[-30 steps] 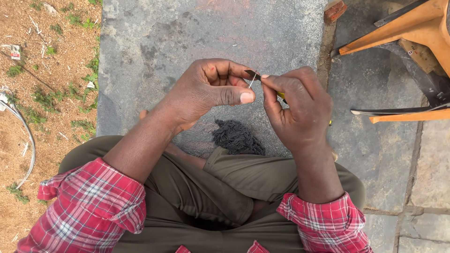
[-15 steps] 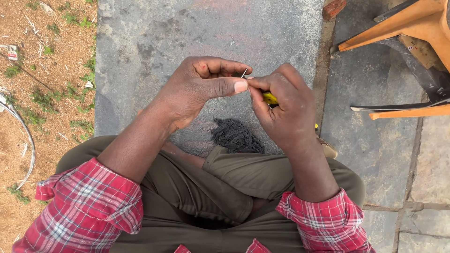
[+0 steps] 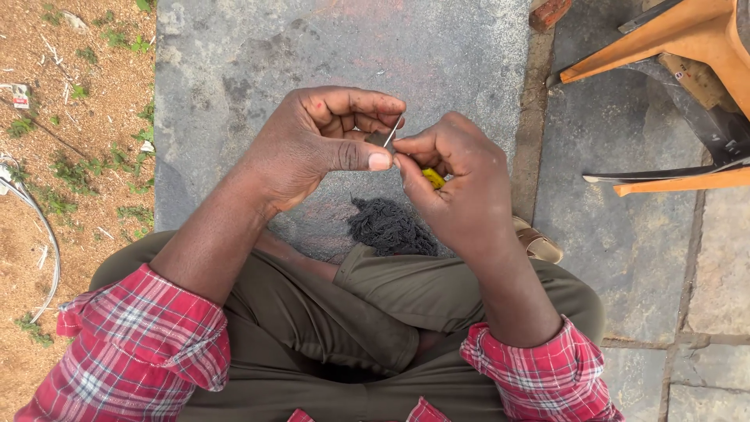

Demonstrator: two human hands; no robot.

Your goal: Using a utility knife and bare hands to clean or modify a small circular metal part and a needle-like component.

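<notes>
The left hand [image 3: 312, 148] is curled, with its thumb pressed against the forefinger, and it pinches a small dark piece [image 3: 380, 139] from which a thin metal pin [image 3: 393, 131] stands up. The right hand [image 3: 461, 184] is also closed, its thumb and forefinger meet the left thumb at the pin, and a small yellow object [image 3: 433, 178] shows inside its palm. Both hands are held above the grey stone slab [image 3: 258, 55], and a dark pile of fibres [image 3: 388, 227] lies on the slab just near the knees.
</notes>
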